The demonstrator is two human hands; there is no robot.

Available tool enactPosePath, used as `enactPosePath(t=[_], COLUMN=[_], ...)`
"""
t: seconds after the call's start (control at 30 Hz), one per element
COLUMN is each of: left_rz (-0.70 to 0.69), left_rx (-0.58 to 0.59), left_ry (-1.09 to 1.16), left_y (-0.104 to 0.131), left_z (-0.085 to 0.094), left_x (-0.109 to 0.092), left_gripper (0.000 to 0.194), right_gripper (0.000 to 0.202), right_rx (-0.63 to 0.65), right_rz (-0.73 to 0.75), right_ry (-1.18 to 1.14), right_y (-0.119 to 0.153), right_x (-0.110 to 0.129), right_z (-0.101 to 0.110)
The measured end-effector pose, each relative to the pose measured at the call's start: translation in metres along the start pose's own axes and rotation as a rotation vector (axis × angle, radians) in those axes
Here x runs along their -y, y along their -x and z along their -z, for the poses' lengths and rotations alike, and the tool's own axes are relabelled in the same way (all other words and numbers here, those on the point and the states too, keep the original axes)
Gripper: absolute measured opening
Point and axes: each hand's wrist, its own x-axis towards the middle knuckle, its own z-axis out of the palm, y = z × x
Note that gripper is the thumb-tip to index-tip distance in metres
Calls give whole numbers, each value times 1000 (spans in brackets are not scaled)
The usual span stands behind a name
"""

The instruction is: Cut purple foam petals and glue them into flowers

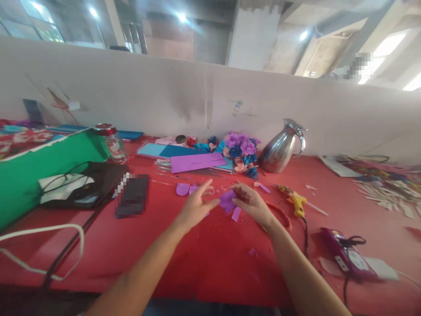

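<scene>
Over the middle of the red table, my right hand (251,202) pinches a small piece of purple paper (226,201) between thumb and fingers. My left hand (197,205) is on the other side of it with its fingers apart; the thumb tip is close to the paper's left edge, and whether it touches I cannot tell. Cut purple paper pieces (183,189) lie behind my left hand, and a small purple strip (236,214) lies below the held piece. Partly hidden by my right forearm is a red-handled tool (283,216), its kind unclear. A yellow glue gun (297,204) rests to the right.
Behind my hands are a purple sheet (197,162), blue sheets (151,149) and paper flowers (241,147). A steel jug (278,149) stands at the back. A purple power strip (348,256) with cords lies right; a phone-like dark object (133,195) and glass jar (114,145) are left.
</scene>
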Motion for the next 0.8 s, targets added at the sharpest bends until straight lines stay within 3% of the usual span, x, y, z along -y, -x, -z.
enactPosePath(t=[0.1,0.2,0.3,0.5,0.6,0.8], left_rz=[232,265,304,352,335,278], left_rx=[145,100,27,20,10,-11], left_ry=[347,492,523,616,612,575], left_y=[-7,-11,-10,-10,-12,-11], left_z=[-35,-51,-48,-37,-37,-37], left_x=[-12,-9,-3,-1,-2,-6], left_gripper=[35,18,14,25,23,20], right_gripper=[32,36,37,40,46,38], right_rx=[55,-28,-111,-180,-176,-281], right_rz=[1,-21,-79,-188,-138,37], right_ry=[-35,-32,-82,-184,-111,31], right_y=[8,8,6,7,8,9], right_x=[0,-5,-9,-2,0,2], right_z=[-1,1,-1,-16,-19,-19])
